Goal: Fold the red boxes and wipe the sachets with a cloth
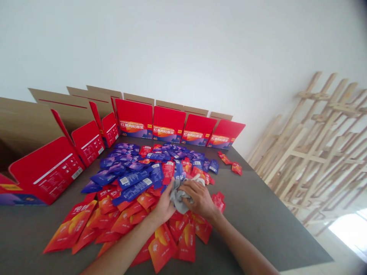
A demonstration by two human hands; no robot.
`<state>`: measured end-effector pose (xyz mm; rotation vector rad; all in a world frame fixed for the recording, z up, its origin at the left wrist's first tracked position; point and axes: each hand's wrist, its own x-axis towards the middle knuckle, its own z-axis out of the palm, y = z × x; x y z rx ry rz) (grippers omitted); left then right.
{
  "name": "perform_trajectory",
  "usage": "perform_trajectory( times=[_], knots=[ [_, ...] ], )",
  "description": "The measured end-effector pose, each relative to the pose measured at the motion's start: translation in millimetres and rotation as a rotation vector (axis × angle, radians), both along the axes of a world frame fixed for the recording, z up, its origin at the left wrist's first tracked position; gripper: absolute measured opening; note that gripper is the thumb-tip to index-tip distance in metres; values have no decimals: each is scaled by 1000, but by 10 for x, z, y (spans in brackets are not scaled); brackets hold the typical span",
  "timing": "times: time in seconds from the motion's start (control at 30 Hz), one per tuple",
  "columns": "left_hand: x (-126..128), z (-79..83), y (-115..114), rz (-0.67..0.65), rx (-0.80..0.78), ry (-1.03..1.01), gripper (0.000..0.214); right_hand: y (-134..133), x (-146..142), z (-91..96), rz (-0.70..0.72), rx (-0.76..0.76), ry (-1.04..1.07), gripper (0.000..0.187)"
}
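Over the middle of the sachet pile, working a grey cloth with both hands. Gripping it from the left with the left hand, fingers curled and pressed together into the fabric, thumb laid on top. Covering it from the right with the right hand, fingers bent and close to each other, tips pinching a fold. Impossible to tell about anything wrapped inside the cloth.

Cloth bunched into a small lump, just above the red sachets; touching them or only very near, cannot tell. Just beyond it, blue sachets lying in loose overlap toward the back of the dark table. Further back, a row of open red boxes with brown flaps upright, more of them along the left edge. On the right, two stray sachets well apart from the heap, and wooden frames leaning at the wall.

Judging from the double grip: in the middle of rubbing or crumpling with the cloth, not at picking up or putting down a sachet. For the next move, probably needed: one hand firm on the cloth, the other opened enough to pinch a single sachet by its edge. Some care also with the glossy, overlapping packs, likely to slide and drag neighbours along.
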<state>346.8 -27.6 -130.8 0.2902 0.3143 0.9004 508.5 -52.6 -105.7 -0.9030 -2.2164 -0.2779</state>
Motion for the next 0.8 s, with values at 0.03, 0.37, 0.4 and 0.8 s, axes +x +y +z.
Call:
perform_trajectory(
  times=[0.03, 0.37, 0.4, 0.8],
  knots=[
    [-26, 0, 21, -19, -14, 4, 38, -18, -21, -7, 62, 2, -59, 28],
    [54, 83, -53, 39, 67, 59, 19, 111, 164, 50, -180, -67, 127, 26],
    [53, 89, -74, 40, 112, 73, 27, 130, 211, 74, -211, -73, 205, 26],
    [69, 98, -74, 221, 210, 271, 80, -60, 287, 244, -58, 56, 141, 26]
  ],
)
